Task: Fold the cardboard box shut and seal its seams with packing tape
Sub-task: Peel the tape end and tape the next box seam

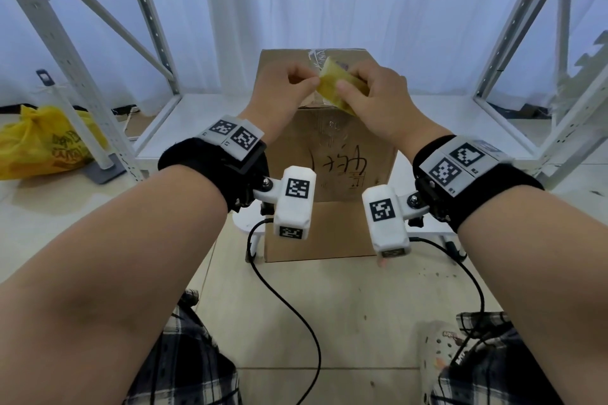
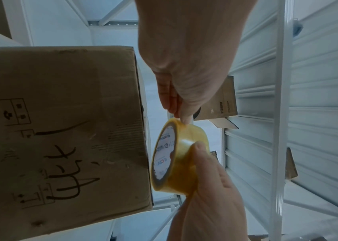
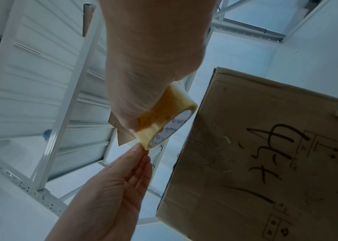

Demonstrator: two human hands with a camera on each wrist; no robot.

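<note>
Cardboard box [image 1: 329, 154] stands upright on the floor [image 1: 329, 306], in front of a white metal shelf rack [image 1: 158, 76]. Top flaps lie folded down; clear tape, crumpled in places, runs along the top seam and down the near face. Black handwritten characters and printed handling symbols show on the near face.

Both hands are raised over the near top edge of the box. Right hand [image 1: 378, 99] grasps a roll of yellowish packing tape [image 1: 339, 89], fingers curled round its outer band, thumb on the side facing the person. Roll is tilted, its printed white core visible from the left wrist view. Left hand [image 1: 283, 85] is at the roll's left edge, thumb and forefinger closed together in a pinch on the tape's surface; whether a loose end is lifted cannot be told. Roll is held just above the box, not clearly touching it.

Off to the left, a yellow plastic bag [image 1: 42, 145] lies on the floor beside a grey stand base [image 1: 105, 168].
</note>
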